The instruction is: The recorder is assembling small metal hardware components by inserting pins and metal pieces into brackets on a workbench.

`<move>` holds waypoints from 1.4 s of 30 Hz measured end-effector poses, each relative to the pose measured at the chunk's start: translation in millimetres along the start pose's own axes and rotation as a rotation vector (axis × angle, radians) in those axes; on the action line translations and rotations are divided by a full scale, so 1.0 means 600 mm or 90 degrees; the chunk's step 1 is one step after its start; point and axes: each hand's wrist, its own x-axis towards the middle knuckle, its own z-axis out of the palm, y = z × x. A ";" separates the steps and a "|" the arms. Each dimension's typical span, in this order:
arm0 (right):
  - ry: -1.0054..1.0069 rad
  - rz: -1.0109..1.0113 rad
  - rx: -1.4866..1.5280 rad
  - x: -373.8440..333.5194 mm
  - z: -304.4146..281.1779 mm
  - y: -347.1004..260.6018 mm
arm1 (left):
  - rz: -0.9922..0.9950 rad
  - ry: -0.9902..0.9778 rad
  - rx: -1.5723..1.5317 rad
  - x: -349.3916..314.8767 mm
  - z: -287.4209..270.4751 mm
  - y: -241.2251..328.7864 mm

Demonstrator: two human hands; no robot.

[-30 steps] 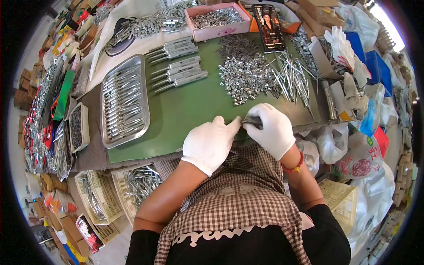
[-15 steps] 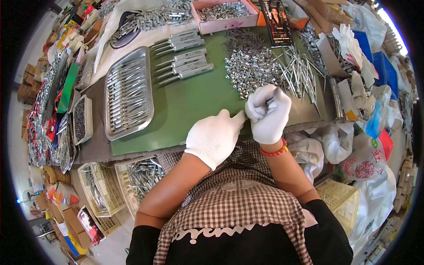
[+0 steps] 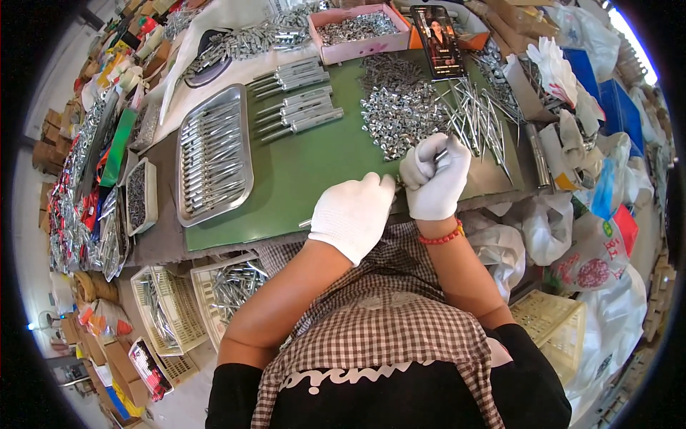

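Observation:
Both my hands wear white gloves and meet over the near edge of the green work mat [image 3: 307, 182]. My left hand [image 3: 351, 218] is closed round a slim metal rod [image 3: 306, 223], whose end pokes out on its left side; the rest is hidden. My right hand [image 3: 437, 184] is closed, fingers curled, touching or nearly touching the left fingertips. A bit of metal glints among its fingers, too small to name. Just beyond lie a heap of small silvery metal fittings [image 3: 400, 118] and a pile of long thin metal pins [image 3: 477, 129].
To the left, a steel tray [image 3: 248, 161] holds a row of metal rods. Several thicker metal tubes [image 3: 306, 120] lie beyond it. Small dark parts [image 3: 393, 74], a pink box [image 3: 363, 50] and a phone [image 3: 438, 43] are at the back. Plastic crates [image 3: 168, 307] stand below the table.
My left wrist has shifted slightly, and more of the rod's end shows beside it. The right hand's fingers have turned a little. The view has shifted slightly.

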 end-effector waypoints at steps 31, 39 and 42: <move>-0.272 -0.130 -1.158 -0.033 -0.022 -0.082 | -0.072 -0.024 -0.065 -0.020 -0.012 -0.009; -0.292 -0.185 -1.116 -0.044 -0.008 -0.075 | -0.069 -0.014 -0.072 -0.024 -0.009 -0.012; -0.286 -0.187 -1.141 -0.045 -0.008 -0.065 | -0.068 -0.018 -0.077 -0.025 -0.010 -0.012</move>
